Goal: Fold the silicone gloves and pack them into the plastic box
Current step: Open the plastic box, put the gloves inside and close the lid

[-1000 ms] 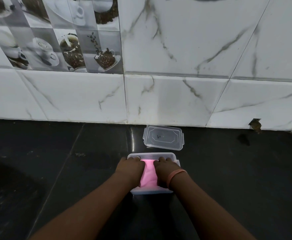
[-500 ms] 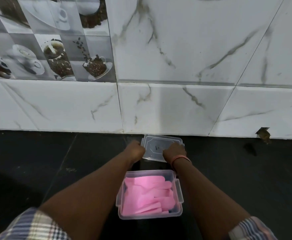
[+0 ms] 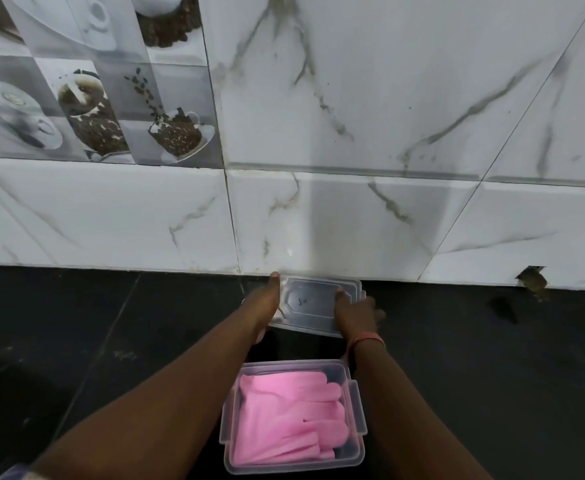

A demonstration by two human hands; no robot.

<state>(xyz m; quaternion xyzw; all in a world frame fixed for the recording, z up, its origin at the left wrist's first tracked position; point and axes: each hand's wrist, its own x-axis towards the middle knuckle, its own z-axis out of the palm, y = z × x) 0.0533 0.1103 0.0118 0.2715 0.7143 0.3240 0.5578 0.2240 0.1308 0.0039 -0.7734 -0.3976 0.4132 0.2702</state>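
Pink silicone gloves (image 3: 285, 422) lie folded in the clear plastic box (image 3: 359, 455); both hands, left (image 3: 266, 304) and right (image 3: 355, 311), grip the clear plastic lid (image 3: 313, 301), whose small mark is unreadable.

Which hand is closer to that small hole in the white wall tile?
Right. The right hand grips the clear lid's right end, on the side toward the hole. The left hand holds the lid's left end, farther from it.

Two bare forearms, pink band (image 3: 367, 339) on right wrist, plaid sleeve (image 3: 14, 472) at left edge
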